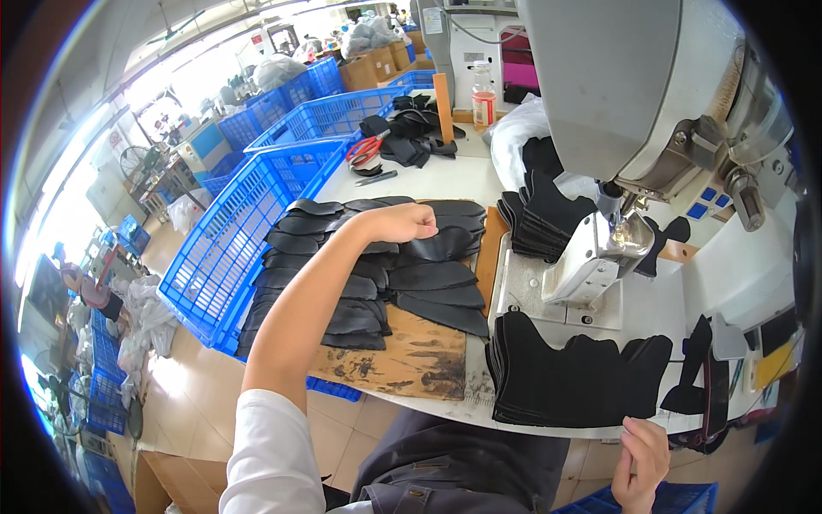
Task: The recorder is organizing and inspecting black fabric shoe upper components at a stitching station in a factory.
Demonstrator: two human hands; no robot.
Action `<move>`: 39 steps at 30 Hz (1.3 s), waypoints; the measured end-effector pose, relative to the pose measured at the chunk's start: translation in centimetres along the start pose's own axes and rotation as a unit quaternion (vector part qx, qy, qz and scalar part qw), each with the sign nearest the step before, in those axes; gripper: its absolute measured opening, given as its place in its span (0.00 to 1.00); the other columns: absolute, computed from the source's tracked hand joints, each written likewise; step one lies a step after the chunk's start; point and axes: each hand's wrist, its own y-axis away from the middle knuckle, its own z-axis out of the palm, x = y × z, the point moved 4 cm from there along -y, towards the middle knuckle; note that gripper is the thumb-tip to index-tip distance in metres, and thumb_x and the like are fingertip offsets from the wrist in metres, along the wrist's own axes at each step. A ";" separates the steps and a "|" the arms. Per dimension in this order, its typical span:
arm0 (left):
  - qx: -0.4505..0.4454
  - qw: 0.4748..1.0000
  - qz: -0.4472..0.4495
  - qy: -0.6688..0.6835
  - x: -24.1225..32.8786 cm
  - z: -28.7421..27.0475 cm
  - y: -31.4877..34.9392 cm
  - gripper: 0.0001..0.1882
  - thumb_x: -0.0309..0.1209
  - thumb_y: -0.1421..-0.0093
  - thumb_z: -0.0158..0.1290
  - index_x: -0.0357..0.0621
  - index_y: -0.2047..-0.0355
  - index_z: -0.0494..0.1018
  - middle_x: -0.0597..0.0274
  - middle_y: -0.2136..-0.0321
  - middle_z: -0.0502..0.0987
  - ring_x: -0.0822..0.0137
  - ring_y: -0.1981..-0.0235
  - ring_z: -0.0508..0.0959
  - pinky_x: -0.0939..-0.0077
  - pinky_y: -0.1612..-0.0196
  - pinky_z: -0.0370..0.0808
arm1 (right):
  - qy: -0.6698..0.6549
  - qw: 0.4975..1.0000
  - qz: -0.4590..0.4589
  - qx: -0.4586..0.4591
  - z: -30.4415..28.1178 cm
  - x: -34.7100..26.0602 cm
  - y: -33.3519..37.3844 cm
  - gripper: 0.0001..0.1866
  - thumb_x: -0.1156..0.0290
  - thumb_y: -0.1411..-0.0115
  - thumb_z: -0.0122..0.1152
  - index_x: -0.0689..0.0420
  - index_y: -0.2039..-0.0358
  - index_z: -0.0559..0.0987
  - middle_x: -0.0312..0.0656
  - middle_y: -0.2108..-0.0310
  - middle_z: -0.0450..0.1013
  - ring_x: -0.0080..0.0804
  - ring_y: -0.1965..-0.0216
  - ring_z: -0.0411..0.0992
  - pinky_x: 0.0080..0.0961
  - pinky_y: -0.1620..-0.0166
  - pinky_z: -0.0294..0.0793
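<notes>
My left hand (pixel 401 224) reaches over rows of overlapping black leather-like cut pieces (pixel 437 278) laid on a brown board (pixel 411 355). Its fingers are closed just above a dark rounded piece; whether they pinch anything is hidden. At the front edge of the table, my right hand (pixel 642 463) is loosely curled with a gap between thumb and fingers and nothing visible in it. Its fingertips are by the lower edge of a stack of black shaped pieces (pixel 582 377). Behind that stack stands the white arm (pixel 591 257) of a sewing machine (pixel 608 77).
Blue plastic crates (pixel 227 240) stand along the table's left side. Red-handled scissors (pixel 366 151) and black scraps (pixel 415 137) lie at the back. More stacked black pieces (pixel 544 214) rest beside the machine, with a bottle (pixel 484 98) behind. A narrow black piece (pixel 689 368) lies at right.
</notes>
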 end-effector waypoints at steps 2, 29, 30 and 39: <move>-0.089 0.992 -0.008 0.091 -0.5 0.1 1.2 0.09 0.35 0.36 0.50 0.42 0.65 0.70 0.69 0.67 0.73 0.73 0.64 0.70 0.75 0.58 0.67 | -0.014 1.000 0.000 -0.007 0.1 0.1 -0.1 0.13 0.87 0.53 0.52 0.63 0.65 0.74 0.52 0.60 0.75 0.49 0.61 0.74 0.38 0.57 0.73; -0.135 0.815 0.241 0.509 22.1 8.8 10.4 0.26 0.26 0.47 0.53 0.37 0.47 0.61 0.49 0.48 0.69 0.64 0.51 0.72 0.72 0.59 0.74 | -0.471 0.795 0.323 -0.202 2.4 1.0 -8.5 0.09 0.75 0.45 0.67 0.64 0.66 0.78 0.30 0.77 0.73 0.11 0.75 0.69 0.11 0.73 0.70; -0.119 0.809 0.206 0.537 21.7 9.5 9.2 0.26 0.27 0.45 0.53 0.38 0.46 0.60 0.49 0.47 0.69 0.65 0.51 0.72 0.75 0.59 0.72 | -0.441 0.815 0.319 -0.200 2.2 1.7 -8.3 0.09 0.74 0.45 0.67 0.64 0.67 0.78 0.30 0.77 0.73 0.11 0.76 0.69 0.11 0.73 0.68; -0.098 0.954 0.162 0.231 22.5 13.3 6.9 0.17 0.40 0.44 0.61 0.36 0.73 0.73 0.58 0.82 0.76 0.65 0.82 0.76 0.71 0.75 0.71 | -0.289 0.857 0.373 -0.208 1.9 4.2 -6.2 0.14 0.78 0.50 0.70 0.61 0.65 0.75 0.30 0.79 0.72 0.10 0.76 0.66 0.12 0.72 0.65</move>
